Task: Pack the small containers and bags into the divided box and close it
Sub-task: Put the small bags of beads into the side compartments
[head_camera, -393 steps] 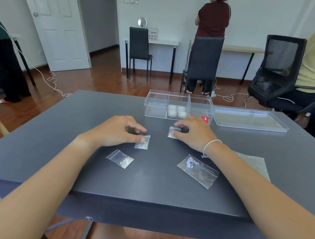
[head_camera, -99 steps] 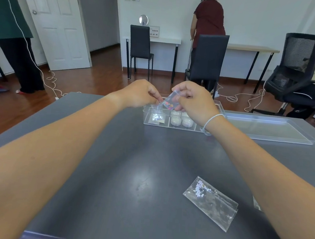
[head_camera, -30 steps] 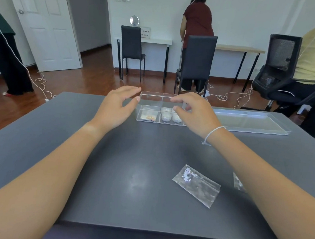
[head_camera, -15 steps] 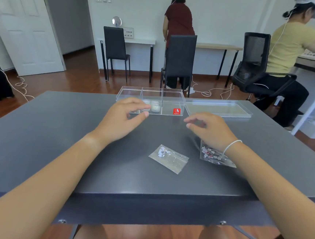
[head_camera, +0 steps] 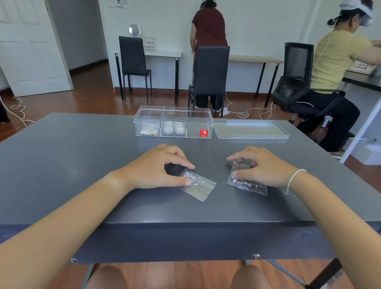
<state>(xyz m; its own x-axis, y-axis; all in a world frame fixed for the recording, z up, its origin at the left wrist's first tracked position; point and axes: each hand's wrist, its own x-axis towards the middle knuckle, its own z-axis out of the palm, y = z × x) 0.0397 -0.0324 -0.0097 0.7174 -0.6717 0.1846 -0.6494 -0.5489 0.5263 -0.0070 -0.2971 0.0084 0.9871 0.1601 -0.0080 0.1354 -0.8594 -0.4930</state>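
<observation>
**Two bags under my hands, box dead ahead**

The divided box [head_camera: 174,123] sits at twelve o'clock from both my hands, well apart from them, its long axis running nine to three across the table [head_camera: 68,156]. Its lid [head_camera: 250,129] lies just beside it at the three o'clock end, open side up. Looking through the clear wall, the nine o'clock compartment holds small bags, the middle one holds round white containers, and the three o'clock compartment looks empty — that, I judge, is where the next things go.

My left hand [head_camera: 157,171] is curled over the near bag [head_camera: 196,184], thumb and forefinger pinching its nine o'clock corner; the bag's long axis points off toward four o'clock. It lies flat, so I read this as a pinch just forming rather than a lift.

My right hand [head_camera: 261,167] is spread over the second bag [head_camera: 247,180], fingers arched, thumb pressing its nine o'clock edge against the table. I can't tell whether it truly grips — most of the bag is hidden under the palm.

The two hands sit about equally far from the box; the right hand has the straighter line to the empty compartment.
</observation>
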